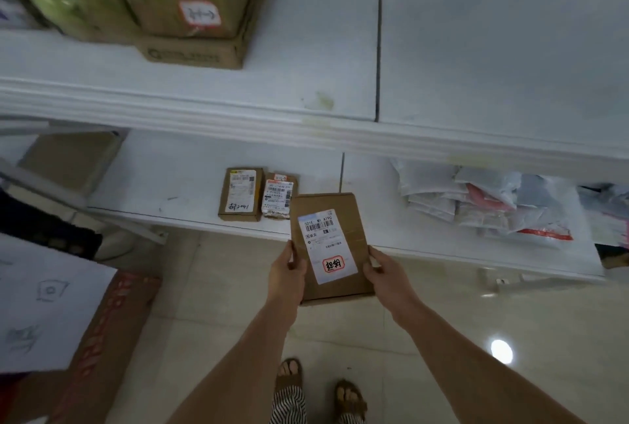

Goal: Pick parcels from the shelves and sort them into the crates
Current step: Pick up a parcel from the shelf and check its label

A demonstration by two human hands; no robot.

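A flat brown cardboard parcel (329, 216) with a white shipping label and a red-bordered sticker is held in the air before the lower shelf (177, 185). My left hand (286, 274) grips its left edge and my right hand (383, 272) grips its right edge, thumbs on top. Two small brown parcels, one (241, 194) at the left and one (278, 197) beside it, lie on the lower shelf just behind the held one. A stack of larger cartons (190, 5) stands on the upper shelf (238, 90) at the top left.
Soft plastic mailer bags (493, 206) pile on the lower shelf at the right. A cardboard box with red print and a white sheet (44, 308) over it sits at the bottom left. Beige tiled floor (493, 304) lies below, with my sandalled feet (320, 386).
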